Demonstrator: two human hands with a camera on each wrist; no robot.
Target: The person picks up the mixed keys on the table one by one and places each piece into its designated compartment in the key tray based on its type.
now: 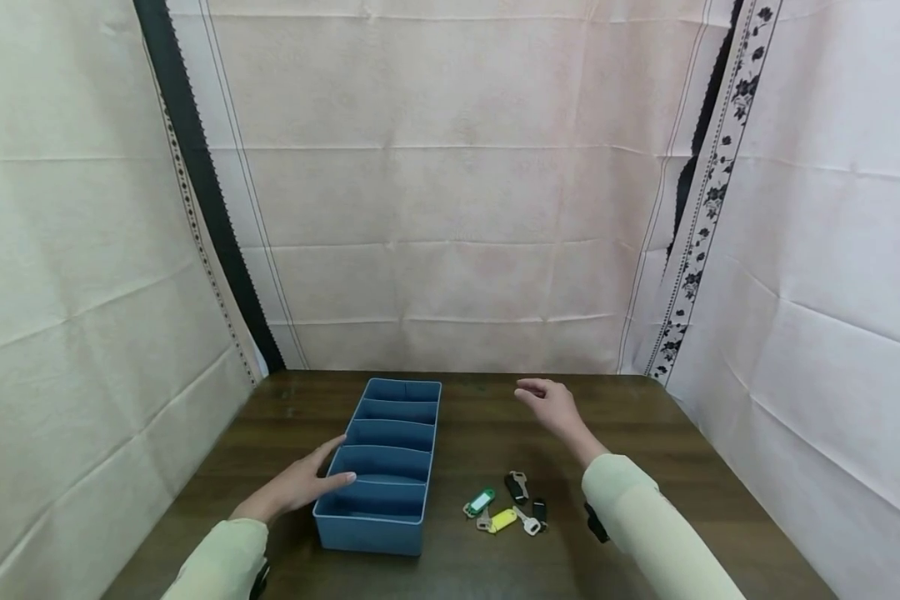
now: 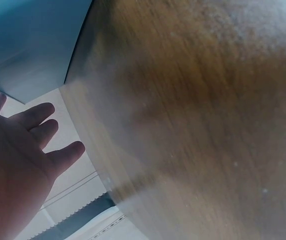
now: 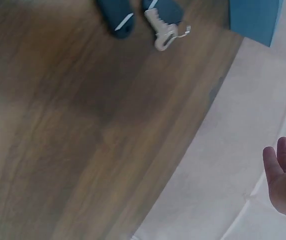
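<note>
A long blue box (image 1: 371,533) with dividers stands left of the table's middle, its compartments in a row running away from me. My left hand (image 1: 300,486) is at its left side, thumb reaching over the rim and fingers spread along the edge. In the left wrist view, those fingers (image 2: 45,132) look loosely extended near the box wall (image 2: 28,55). Raised over the far right part of the table, my right hand (image 1: 553,407) holds nothing, its fingers slightly bent. Nearer me lie several keys with tags: a green tag (image 1: 480,501), a yellow tag (image 1: 503,521) and black ones (image 1: 516,489).
The brown wooden table (image 1: 615,417) ends at a pale cloth hanging (image 1: 435,200) behind it. More cloth walls close in the left (image 1: 82,250) and right (image 1: 817,250) sides. In the right wrist view, a silver key (image 3: 162,31) lies beside dark tags.
</note>
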